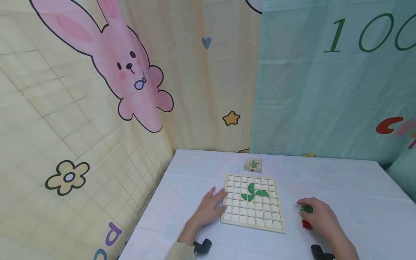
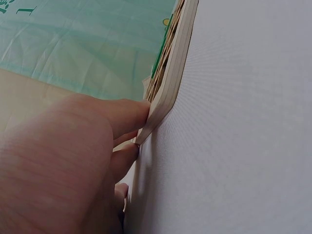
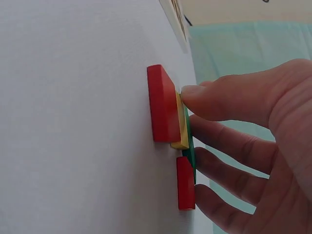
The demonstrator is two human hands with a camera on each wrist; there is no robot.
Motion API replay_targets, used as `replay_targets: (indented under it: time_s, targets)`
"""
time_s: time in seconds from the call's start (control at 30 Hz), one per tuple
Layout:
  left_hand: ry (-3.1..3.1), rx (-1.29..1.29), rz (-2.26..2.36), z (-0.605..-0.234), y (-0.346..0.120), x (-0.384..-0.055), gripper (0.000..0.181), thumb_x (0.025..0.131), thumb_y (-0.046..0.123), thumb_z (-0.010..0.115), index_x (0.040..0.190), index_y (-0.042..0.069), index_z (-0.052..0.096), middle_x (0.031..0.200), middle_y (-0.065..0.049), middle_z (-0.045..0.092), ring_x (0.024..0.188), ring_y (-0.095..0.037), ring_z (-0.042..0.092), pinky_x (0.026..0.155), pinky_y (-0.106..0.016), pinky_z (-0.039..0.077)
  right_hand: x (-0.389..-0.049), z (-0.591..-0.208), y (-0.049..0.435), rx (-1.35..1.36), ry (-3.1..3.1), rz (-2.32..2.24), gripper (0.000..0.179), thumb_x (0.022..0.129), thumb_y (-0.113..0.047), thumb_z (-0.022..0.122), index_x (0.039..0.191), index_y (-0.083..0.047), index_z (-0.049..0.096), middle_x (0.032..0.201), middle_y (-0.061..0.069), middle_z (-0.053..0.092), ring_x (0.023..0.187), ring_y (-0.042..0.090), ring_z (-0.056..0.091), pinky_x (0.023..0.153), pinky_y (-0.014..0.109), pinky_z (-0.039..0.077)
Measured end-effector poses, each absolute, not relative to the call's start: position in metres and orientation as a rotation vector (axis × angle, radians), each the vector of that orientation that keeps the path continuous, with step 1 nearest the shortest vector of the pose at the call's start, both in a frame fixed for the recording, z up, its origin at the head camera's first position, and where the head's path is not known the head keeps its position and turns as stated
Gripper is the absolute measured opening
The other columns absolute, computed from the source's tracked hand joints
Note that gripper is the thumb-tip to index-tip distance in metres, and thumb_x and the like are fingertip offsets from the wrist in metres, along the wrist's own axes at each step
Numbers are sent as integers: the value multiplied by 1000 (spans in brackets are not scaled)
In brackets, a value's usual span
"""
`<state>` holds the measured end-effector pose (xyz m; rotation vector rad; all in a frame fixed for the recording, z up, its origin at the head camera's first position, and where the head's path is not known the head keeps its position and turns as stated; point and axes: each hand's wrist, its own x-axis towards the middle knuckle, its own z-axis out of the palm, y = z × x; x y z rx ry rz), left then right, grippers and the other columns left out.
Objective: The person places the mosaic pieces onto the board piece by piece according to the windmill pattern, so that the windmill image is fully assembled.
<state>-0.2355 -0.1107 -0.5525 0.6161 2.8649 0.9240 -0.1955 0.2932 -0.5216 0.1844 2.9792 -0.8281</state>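
A square, pale wooden board (image 1: 250,225) with a grid of white cells lies on the table, three green rounded shapes (image 1: 262,193) in its upper middle. Spread fingers of my left hand (image 1: 208,207) touch the board's left edge; the left wrist view shows fingertips at that edge (image 2: 168,92). To the right of the board, my right hand (image 1: 321,216) has thumb and fingers curled about a green piece (image 3: 189,136). Beside that piece are a yellow block (image 3: 180,139) and two red blocks, a larger one (image 3: 163,105) and a smaller one (image 3: 185,185).
Behind the board lies a small card (image 1: 252,164) printed with a grid and coloured shapes. The white table (image 1: 188,169) ends at patterned curtains, a cream one (image 1: 195,90) at the left and back and a teal one (image 1: 318,101) at right.
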Motion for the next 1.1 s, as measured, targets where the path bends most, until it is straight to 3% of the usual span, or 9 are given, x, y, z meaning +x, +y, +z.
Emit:
replay_targets:
  time_s: [0.27, 0.7, 1.1]
  targets:
    - [2854, 605, 926, -551, -110, -233, 54, 102, 39, 54, 153, 24, 45, 161, 6, 35, 154, -26, 10, 122, -54, 12, -192, -524, 303, 197, 3000, -810, 39, 81, -11, 82, 117, -1, 71, 113, 23, 64, 105, 43, 56, 88, 64, 50]
    - [2864, 624, 922, -552, -109, -232, 53, 103, 38, 53, 153, 23, 45, 161, 6, 35, 154, -26, 9, 122, -53, 10, -190, -523, 300, 328, 3016, -731, 39, 78, -18, 86, 109, 1, 73, 96, 14, 65, 86, 30, 59, 73, 51, 54]
    - [2870, 593, 890, -552, -109, -234, 54, 102, 40, 54, 154, 26, 44, 162, 8, 33, 154, -24, 8, 123, -51, 10, -192, -523, 298, 307, 3028, -851, 34, 80, -13, 84, 108, 0, 69, 93, 13, 66, 84, 29, 56, 75, 51, 54]
